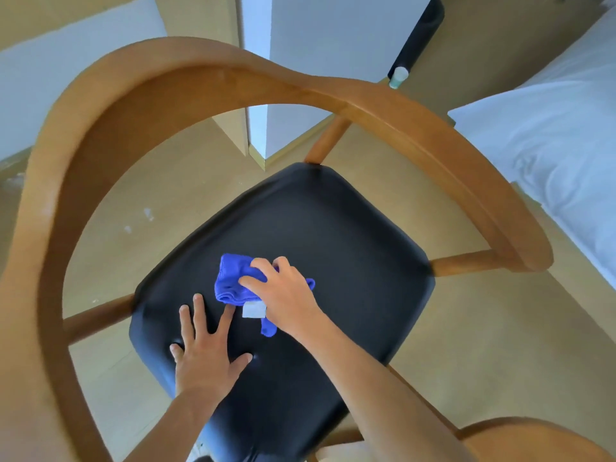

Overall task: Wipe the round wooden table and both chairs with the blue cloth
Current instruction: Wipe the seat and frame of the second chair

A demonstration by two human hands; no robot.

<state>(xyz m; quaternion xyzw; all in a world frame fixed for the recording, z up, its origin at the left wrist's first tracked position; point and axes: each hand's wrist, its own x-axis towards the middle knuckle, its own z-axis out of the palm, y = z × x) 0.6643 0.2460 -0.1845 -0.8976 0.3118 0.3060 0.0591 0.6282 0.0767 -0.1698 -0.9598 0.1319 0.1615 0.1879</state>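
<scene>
A wooden chair with a curved backrest and a black padded seat fills the view from above. The bunched blue cloth, with a white label, lies on the seat's middle left. My right hand presses down on the cloth, fingers closed over it. Just left of the cloth, my left hand lies flat on the seat with fingers spread, its index fingertip touching the cloth's edge. A curved piece of light wood shows at the bottom right; whether it is the round table or the other chair I cannot tell.
A bed with white linen stands to the right. White wall panels and a beige floor lie beyond the chair. A dark upright object with a pale cap stands at the back right.
</scene>
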